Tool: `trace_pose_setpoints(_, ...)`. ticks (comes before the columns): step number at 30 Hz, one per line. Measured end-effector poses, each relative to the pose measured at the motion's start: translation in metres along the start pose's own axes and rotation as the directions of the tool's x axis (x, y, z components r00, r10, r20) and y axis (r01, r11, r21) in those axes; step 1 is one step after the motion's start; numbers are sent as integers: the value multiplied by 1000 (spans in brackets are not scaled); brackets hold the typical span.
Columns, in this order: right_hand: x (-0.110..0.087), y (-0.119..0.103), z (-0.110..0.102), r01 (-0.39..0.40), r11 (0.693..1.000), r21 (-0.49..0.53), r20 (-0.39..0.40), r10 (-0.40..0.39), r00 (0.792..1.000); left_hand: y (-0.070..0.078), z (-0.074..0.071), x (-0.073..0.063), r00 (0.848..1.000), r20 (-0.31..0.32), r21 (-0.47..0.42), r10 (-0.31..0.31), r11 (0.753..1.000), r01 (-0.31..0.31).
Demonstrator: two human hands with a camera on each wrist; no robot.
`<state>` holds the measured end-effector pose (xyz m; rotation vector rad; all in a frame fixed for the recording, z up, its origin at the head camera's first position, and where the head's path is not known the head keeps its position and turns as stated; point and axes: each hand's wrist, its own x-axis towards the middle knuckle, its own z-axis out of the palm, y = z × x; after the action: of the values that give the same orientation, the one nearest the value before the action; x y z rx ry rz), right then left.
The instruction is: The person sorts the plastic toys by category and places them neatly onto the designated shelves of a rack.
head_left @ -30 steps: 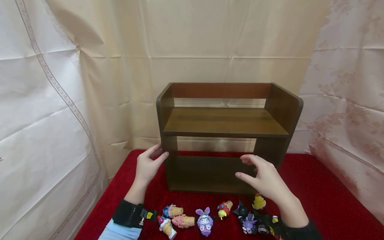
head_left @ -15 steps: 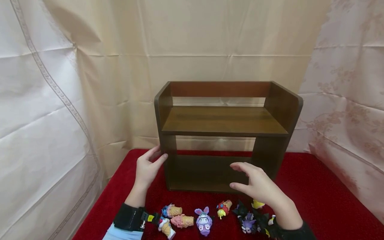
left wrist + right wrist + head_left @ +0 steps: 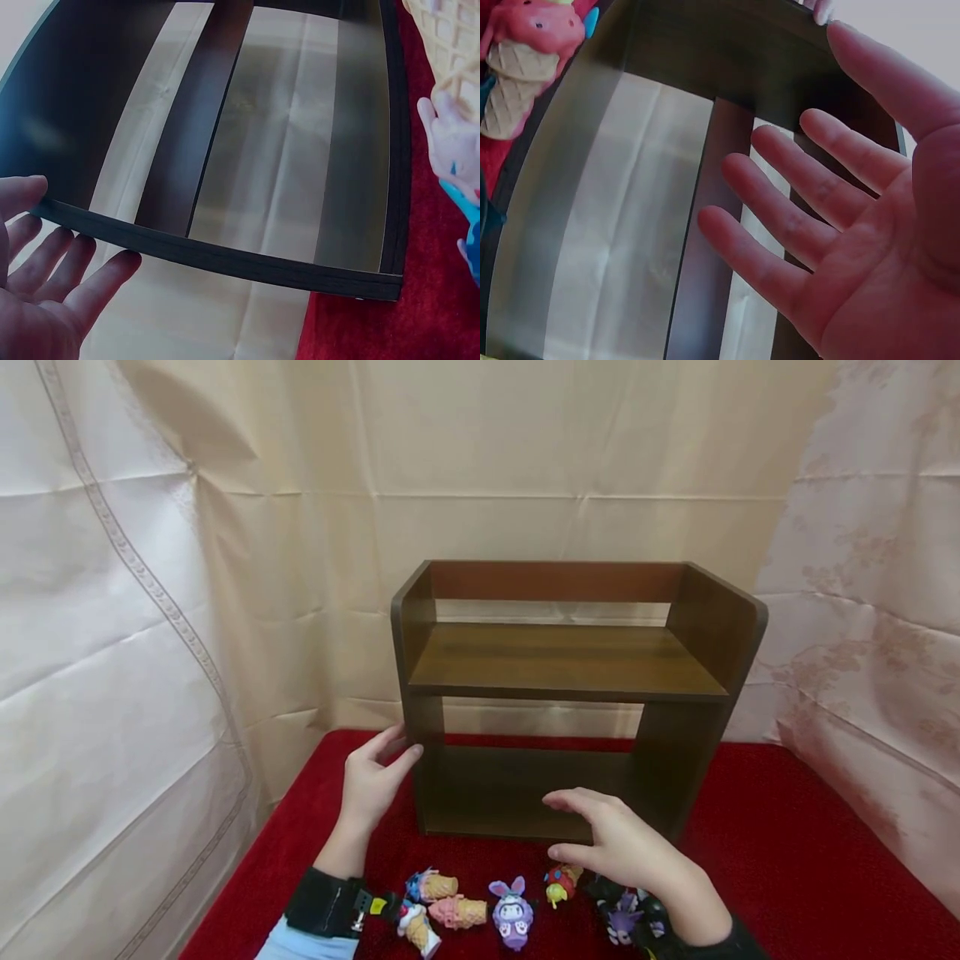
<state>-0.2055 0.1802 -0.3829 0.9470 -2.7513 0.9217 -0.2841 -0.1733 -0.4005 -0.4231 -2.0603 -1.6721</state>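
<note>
Surely the dark brown wooden two-tier shelf, which stands upright on the red plush cloth, is stiff and rather heavy, I judge; its smooth boards may slip a little under dry skin. I would hold it by both side panels, not by the thin back rail. Before the shelf lie small toys: the purple rabbit figure near its middle, the pink ice-cream cone figure more to its left side, and the red-and-yellow cone figure slightly right of its middle. They look light, perhaps of rubber or plastic; I would pinch their bodies, sparing the ears.

Through the head camera I see the left hand at the shelf's left panel, thumb lying over the front edge, fingers loosely spread; how firmly they press, I cannot tell. The right hand is before the shelf's right half, thumb and fingers wide apart, holding nothing.

Only the left wrist camera shows me the four left fingers outside the panel. Only the right wrist camera shows the bare right palm. The whole toy row appears in the head view alone, although the right forearm hides part of the dark figures before the shelf's right side.
</note>
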Motion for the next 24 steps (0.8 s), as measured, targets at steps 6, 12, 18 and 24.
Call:
trace_pose_setpoints(6, 1, -6, 5, 21, 999, 34, 36, -23, 999, 2, 1, 0, 1000, -4, 8, 1, 1000, -1)
trace_pose_setpoints(12, 4, -14, 14, 26, 998, 55, 98, -31, 995, 3, 1, -1, 1000, -3, 19, -13, 1000, 13)
trace_pose_setpoints(18, 9, -20, 28, 25, 998, 49, 167, -33, 985, 3, 1, -1, 1000, 5, 3, -27, 1000, 26)
trace_pose_setpoints(24, 18, -27, 43, 52, 998, 25, 244, -57, 968, 4, 1, -2, 999, 3, -3, -33, 999, 33)
